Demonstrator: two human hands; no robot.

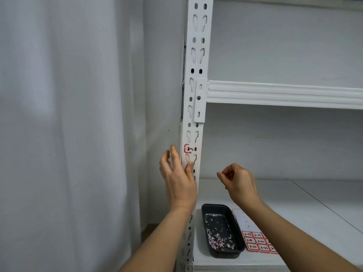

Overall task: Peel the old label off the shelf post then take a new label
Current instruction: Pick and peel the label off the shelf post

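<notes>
A white metal shelf post (196,79) runs up the middle of the view, punched with paired round holes and keyhole slots. At 3 o'clock from its midpoint a ribbed white crossbeam (284,94) hooks into it through a bracket plate. At 9 o'clock of the post hangs a pale curtain (68,124); a plain white wall stands behind the shelving.

The old label (189,148), red-bordered with black handwriting reading "2-", sticks to the post face below the bracket. Its right end looks partly torn or gone, so only the left border and the writing show clearly.

The left hand (177,179) is spread wide against the post, holding nothing. Its thumb tip presses the post face just at 6 o'clock of the label, and the fingers reach along the post's left edge at the label's 8 o'clock, close beside it but not on it.

The right hand (238,181) hangs in the air at 4 o'clock of the label, well clear of the post. Its fingers are curled in, thumb and forefinger pinched together; whether a scrap sits between them I cannot tell.

On the lower shelf board (314,222), at 6 o'clock of the right hand, lies a dark oblong tray (221,230) littered with small red-and-white paper shreds. Just beside it at 3 o'clock lies a sheet of new labels (255,240), partly hidden under the right forearm.
</notes>
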